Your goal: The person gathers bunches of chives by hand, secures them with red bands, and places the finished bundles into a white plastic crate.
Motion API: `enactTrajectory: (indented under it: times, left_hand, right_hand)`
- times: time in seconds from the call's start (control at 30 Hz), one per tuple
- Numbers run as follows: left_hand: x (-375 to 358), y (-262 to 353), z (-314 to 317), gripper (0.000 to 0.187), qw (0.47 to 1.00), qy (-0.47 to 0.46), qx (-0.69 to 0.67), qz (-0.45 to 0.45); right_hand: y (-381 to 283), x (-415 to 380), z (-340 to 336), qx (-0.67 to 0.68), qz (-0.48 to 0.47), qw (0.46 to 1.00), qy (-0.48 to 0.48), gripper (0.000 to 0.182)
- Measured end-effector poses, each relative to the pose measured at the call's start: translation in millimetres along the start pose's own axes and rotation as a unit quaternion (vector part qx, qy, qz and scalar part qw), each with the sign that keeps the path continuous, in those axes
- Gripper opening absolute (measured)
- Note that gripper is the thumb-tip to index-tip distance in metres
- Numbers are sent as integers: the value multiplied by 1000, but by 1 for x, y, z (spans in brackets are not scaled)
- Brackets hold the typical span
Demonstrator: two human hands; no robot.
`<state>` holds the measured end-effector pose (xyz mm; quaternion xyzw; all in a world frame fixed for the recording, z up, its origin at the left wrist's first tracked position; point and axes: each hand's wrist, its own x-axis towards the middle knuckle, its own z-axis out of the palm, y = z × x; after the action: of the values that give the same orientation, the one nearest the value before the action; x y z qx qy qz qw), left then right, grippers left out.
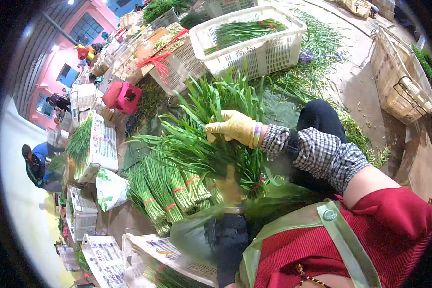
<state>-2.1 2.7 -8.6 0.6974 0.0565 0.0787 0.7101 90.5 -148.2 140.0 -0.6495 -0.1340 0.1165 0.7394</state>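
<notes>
My right hand (233,127), in a pale yellow glove, has its fingers curled around some leaves of a bunch of garlic chives (201,137). The long flat leaves fan out up and to the left. Lower down, my left hand (231,185) is also gloved but smeared by motion and partly covered by leaves, so its fingers cannot be made out. A red band (260,184) circles stalks just right of it. Several bundles of green stalks (170,189) with pale ends and red bands lie side by side to the left.
A white crate (247,60) holding long greens stands ahead. Loose cuttings (321,43) litter the floor to its right. Red ties (156,62) hang on another crate (180,67). A pink stool (122,96), more crates (103,144) and a person (36,163) are at left.
</notes>
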Motion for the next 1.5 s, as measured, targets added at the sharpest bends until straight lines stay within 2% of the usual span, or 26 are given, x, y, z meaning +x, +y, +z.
enactTrajectory:
  times: [0.07, 0.13, 0.2, 0.23, 0.33, 0.4, 0.5, 0.57, 0.6, 0.67, 0.7, 0.73, 0.77, 0.8, 0.83, 0.87, 0.9, 0.93, 0.97, 1.07, 1.13, 1.2, 1.27, 1.33, 1.37, 1.5]
  left_hand:
    - [-3, 6, 2, 39, 995, -7, 33, 93]
    - [-5, 15, 3, 39, 993, 1, 36, 112]
    - [-4, 22, 7, 42, 998, 16, 8, 56]
    - [-2, 8, 1, 44, 996, 8, 73, 57]
    - [-1, 2, 1, 45, 996, -27, 64, 48]
    - [-3, 4, 3, 43, 998, 14, 43, 33]
    - [-6, 11, 2, 39, 994, -18, 65, 82]
    - [1, -26, -18, 37, 905, -34, 333, 261]
    - [1, -17, -13, 38, 951, -27, 235, 199]
    - [1, 11, 1, 41, 997, 2, 31, 69]
    - [9, -41, -17, 42, 996, -18, 52, 75]
    - [14, -59, -26, 42, 993, -38, 73, 82]
    - [15, -79, -25, 41, 999, -16, -5, 43]
    - [15, -47, -17, 38, 936, -41, 285, 201]
    - [14, -15, -8, 35, 770, 31, 527, 359]
    - [8, 0, -3, 36, 902, 33, 346, 254]
    - [3, 10, 3, 36, 980, 32, 143, 138]
    - [1, 13, 8, 37, 997, 27, -69, 16]
    - [6, -2, 10, 41, 984, 29, -177, 14]
    - [1, 9, 16, 35, 987, 41, -156, 10]
    - [-6, 43, 23, 36, 987, 112, -24, -113]
    - [-4, 29, 23, 37, 992, 120, 14, -43]
    - [1, 9, 20, 38, 990, 129, 54, 28]
    - [5, -7, 17, 38, 981, 139, 93, 99]
    - [4, -15, 19, 45, 985, 164, 33, 42]
    - [8, -29, 14, 45, 988, 130, -48, 65]
  right_hand:
    - [1, -2, 3, 55, -14, 998, 6, 21]
    - [-4, -4, 4, 73, -7, 997, 2, 21]
    - [0, -2, 4, 96, -4, 995, 10, 21]
    - [2, -1, 4, 95, 4, 995, 9, 22]
    - [-10, -10, 6, 88, -14, 996, -1, 28]
    - [-1, -4, 6, 106, -9, 994, -2, 28]
    - [-1, -5, 2, 74, -7, 997, -9, 27]
    - [-20, -14, 3, 30, 8, 997, 64, 27]
    - [-26, -15, 4, 8, 16, 995, 95, 27]
    - [-32, -6, -14, 50, -132, 986, 90, 26]
    - [-49, -10, -20, 20, -180, 973, 145, 25]
    - [-59, -10, -36, 27, -195, 967, 165, 23]
    - [-69, -10, -52, 34, -210, 960, 184, 21]
    - [-72, -7, -75, -130, -207, 944, 219, 22]
    - [-68, 2, -108, -459, -176, 831, 260, 26]
    - [-76, -3, -114, -595, -212, 730, 261, 33]
    - [-70, -2, -115, -626, -261, 655, 334, 31]
    - [-66, 3, -116, -620, -324, 624, 347, 29]
    - [-63, 7, -117, -615, -384, 587, 360, 27]
    - [-84, -8, -50, -457, -404, 773, 175, 34]
    - [-90, -7, -6, -444, -395, 795, 118, 34]
    - [-78, 2, 20, -437, -382, 810, 82, 33]
    - [-62, 16, 35, -484, -367, 787, 108, 36]
    - [-57, 21, 44, -494, -319, 802, 102, 36]
    - [-53, 26, 44, -496, -327, 799, 95, 29]
    - [-41, 32, 40, -327, -366, 870, 41, 17]
